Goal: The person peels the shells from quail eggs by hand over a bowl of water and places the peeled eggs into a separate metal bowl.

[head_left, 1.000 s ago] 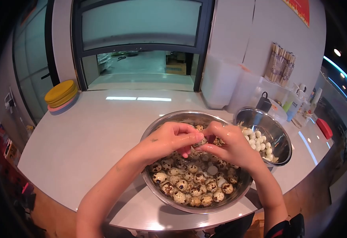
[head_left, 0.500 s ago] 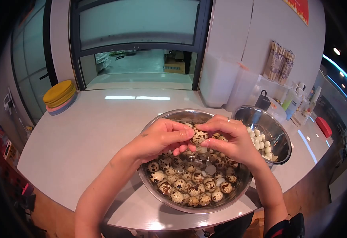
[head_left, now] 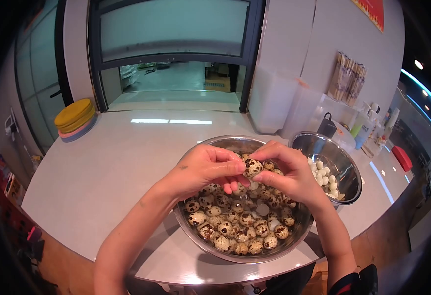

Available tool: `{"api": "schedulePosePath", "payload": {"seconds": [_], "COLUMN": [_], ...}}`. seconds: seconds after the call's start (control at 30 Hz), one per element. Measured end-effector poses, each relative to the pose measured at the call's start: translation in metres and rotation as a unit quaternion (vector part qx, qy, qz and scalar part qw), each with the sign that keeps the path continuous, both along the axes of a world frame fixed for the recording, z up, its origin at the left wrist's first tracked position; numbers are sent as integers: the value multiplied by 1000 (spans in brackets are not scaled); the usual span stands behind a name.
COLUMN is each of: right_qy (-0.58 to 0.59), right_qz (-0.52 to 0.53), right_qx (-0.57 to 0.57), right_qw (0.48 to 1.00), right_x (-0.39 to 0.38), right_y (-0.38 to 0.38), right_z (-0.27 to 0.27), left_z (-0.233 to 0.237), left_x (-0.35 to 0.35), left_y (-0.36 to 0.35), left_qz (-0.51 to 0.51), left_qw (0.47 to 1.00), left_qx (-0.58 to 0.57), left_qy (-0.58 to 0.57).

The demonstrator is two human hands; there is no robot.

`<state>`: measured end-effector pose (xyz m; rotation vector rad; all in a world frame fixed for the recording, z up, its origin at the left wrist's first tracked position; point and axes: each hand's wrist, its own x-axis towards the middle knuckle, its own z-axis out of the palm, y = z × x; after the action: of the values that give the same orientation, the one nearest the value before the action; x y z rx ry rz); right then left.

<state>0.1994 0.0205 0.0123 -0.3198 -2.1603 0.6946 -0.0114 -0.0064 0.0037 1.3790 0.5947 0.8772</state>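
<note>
One speckled quail egg (head_left: 252, 168) is held between my two hands, above a large steel bowl (head_left: 186, 236). My left hand (head_left: 210, 167) grips its left side with thumb and fingers, the other fingers curled beneath. On the right side, the thumb and forefinger of my right hand (head_left: 285, 169) pinch the same egg. Several speckled eggs (head_left: 224, 227) lie in water in the bowl below, with a few pale bits among them. To the right, a smaller steel bowl (head_left: 354, 182) contains several white peeled eggs (head_left: 323, 176).
Yellow, pink and blue plates (head_left: 75, 118) are stacked at the counter's left. Behind the bowls stand pale plastic containers (head_left: 272, 103). Bottles (head_left: 363, 130), a dark box (head_left: 326, 127) and a red object (head_left: 401, 157) are on the right.
The held egg has shifted slightly right and turned, showing a different side. Both hands have moved a little with it.
</note>
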Motion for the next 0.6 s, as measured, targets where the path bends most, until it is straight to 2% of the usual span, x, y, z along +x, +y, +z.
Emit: {"api": "schedulePosePath", "payload": {"seconds": [0.1, 0.13, 0.2, 0.37, 0.5, 0.6], "right_qy": [-31, -30, -49, -47, -54, -53], "right_qz": [-5, -4, -29, -38, -34, -34], "right_qx": [10, 10, 121, 117, 65, 88], "right_qw": [999, 999, 991, 991, 996, 994], "right_x": [3, 2, -1, -4, 0, -1], "right_y": [0, 0, 1, -4, -2, 0], "right_z": [3, 2, 2, 4, 5, 4], "left_z": [0, 1, 2, 0, 5, 4], "left_x": [6, 10, 11, 9, 12, 12], "left_y": [-4, -8, -9, -4, -9, -8], "left_qz": [-3, 0, 1, 75, 93, 90], "left_qw": [1000, 998, 995, 996, 995, 994], "left_qx": [-28, -35, -42, 23, 14, 24], "left_qy": [-10, -51, -91, 34, 40, 52]}}
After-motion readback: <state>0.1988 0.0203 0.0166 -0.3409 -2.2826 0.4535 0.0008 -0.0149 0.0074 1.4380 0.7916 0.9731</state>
